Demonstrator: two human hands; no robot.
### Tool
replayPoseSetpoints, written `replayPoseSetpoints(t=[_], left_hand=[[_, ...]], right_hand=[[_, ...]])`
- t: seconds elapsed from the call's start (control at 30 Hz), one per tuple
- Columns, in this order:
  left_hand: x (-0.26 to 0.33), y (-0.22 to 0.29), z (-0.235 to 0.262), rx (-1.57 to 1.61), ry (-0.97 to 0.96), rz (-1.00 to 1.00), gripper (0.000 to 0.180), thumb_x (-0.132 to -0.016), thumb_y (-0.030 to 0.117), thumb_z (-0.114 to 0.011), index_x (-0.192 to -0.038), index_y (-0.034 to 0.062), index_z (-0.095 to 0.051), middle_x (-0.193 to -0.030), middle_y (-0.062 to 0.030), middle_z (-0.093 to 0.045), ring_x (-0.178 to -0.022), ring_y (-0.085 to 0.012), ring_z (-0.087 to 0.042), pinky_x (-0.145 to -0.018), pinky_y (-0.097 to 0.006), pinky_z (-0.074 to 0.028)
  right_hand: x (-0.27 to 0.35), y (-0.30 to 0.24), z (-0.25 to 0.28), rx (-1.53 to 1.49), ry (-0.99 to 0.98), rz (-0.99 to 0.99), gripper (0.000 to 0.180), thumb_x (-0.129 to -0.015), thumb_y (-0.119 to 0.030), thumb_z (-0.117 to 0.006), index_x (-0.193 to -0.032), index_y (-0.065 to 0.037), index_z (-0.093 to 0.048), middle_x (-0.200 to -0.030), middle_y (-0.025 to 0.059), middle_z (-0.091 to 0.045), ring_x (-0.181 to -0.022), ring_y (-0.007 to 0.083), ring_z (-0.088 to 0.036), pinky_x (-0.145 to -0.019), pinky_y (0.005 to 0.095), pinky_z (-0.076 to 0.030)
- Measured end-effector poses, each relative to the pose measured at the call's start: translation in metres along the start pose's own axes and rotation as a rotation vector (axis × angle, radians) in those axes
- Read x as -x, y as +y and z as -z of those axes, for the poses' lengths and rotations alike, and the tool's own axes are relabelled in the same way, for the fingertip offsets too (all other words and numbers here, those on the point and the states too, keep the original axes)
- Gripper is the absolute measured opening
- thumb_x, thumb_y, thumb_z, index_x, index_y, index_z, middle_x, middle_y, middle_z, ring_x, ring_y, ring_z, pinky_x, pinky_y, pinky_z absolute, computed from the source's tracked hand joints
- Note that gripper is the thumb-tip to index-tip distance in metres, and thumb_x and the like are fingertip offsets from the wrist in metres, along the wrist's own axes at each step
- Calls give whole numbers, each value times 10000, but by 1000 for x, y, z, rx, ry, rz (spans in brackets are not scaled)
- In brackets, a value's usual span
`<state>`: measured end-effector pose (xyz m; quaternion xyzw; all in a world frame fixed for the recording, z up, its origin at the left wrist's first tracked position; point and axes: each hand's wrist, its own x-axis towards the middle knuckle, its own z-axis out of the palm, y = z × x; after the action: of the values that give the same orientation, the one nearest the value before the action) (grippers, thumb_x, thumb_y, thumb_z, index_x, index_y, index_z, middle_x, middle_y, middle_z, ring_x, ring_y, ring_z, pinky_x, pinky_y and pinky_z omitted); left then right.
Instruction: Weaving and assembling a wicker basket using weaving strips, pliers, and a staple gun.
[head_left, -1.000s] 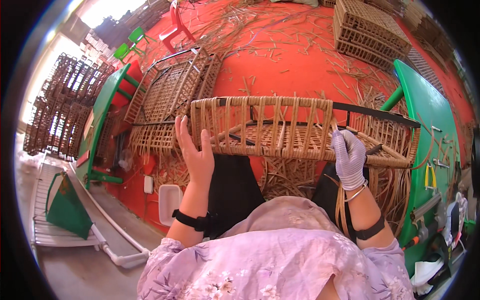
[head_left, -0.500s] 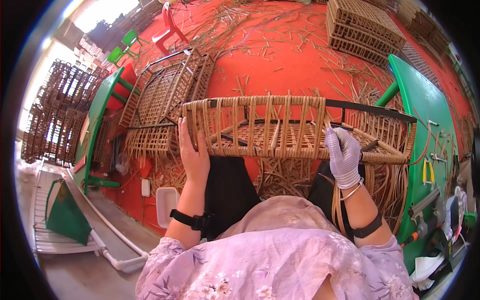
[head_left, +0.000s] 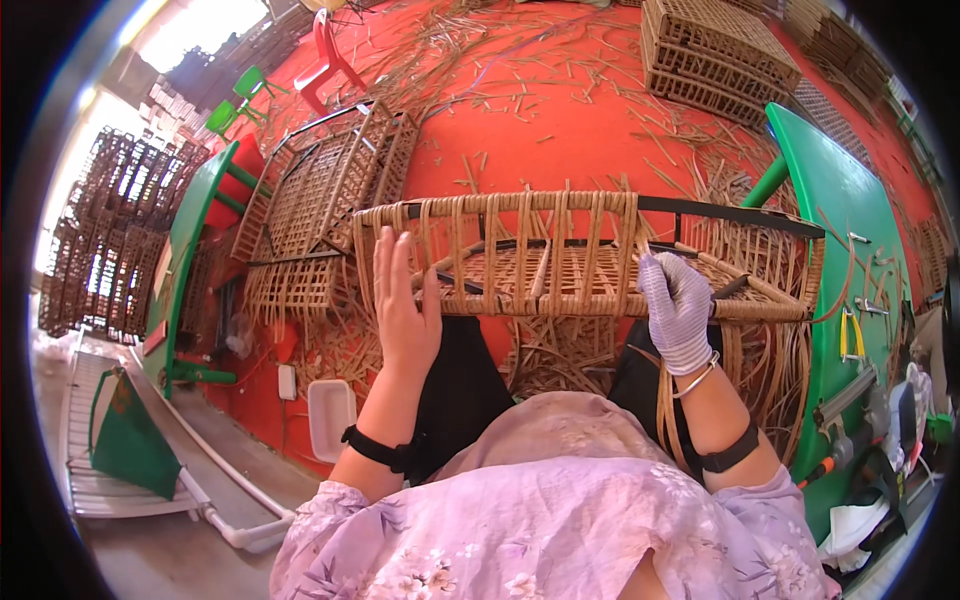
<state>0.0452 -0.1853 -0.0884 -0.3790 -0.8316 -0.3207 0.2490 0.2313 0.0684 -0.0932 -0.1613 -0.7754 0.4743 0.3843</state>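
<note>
Across my lap lies a long woven rattan basket point(head_left: 568, 302) on a dark frame, its top rail partly wrapped in tan strands and bare black toward the right. My left hand point(head_left: 404, 320) is bare, fingers stretched upward, at the basket's left front side; whether the palm touches the weave I cannot tell. In a striped white glove, my right hand point(head_left: 680, 308) is closed in a pinch on a rattan strand point(head_left: 642, 236) just under the rail, where the wrapping ends. Long loose strands point(head_left: 668, 410) hang below that hand.
A green table point(head_left: 850, 230) at the right carries pliers with yellow handles point(head_left: 852, 335) and other tools. Woven baskets point(head_left: 320, 190) stand at the left beside another green table point(head_left: 190, 250). Rattan scraps litter the red floor point(head_left: 490, 130). A white tray point(head_left: 332, 420) lies at lower left.
My left hand has shifted right, from the basket's left end to in front of its weave. My right hand keeps its pinch, slightly lower on the strand. The view has shifted slightly.
</note>
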Motion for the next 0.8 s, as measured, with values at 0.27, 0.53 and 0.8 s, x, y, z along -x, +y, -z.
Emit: replayPoseSetpoints(t=[0.27, 0.53, 0.8], left_hand=[[7, -3, -7, -245, -145, 37, 466, -990, 189, -482, -1427, 36, -425, -1548, -167, -321, -1446, -342, -265, -1170, -472, -173], [1, 36, 0, -250, -96, -19, 507, -971, 184, -493, -1458, 84, -392, -1552, -123, -332, -1471, -285, -230, -1184, -477, -69], [3, 54, -18, -151, -253, -64, 490, -977, 186, -495, -1453, 120, -403, -1552, -118, -328, -1448, -286, -278, -1176, -466, -142]], right_hand=[[-1, -1, -1, 8, 7, 23, 304, -963, -169, -587, -708, -8, -553, -553, 70, -399, -491, 153, -357, -487, 319, -330], [-1, -4, 1, 34, 3, 11, 325, -965, -179, -572, -687, -12, -558, -546, 79, -438, -475, 175, -396, -488, 331, -347], [-1, -4, 1, 39, -11, -2, 328, -966, -190, -567, -689, -14, -571, -535, 88, -472, -463, 181, -438, -479, 332, -360]])
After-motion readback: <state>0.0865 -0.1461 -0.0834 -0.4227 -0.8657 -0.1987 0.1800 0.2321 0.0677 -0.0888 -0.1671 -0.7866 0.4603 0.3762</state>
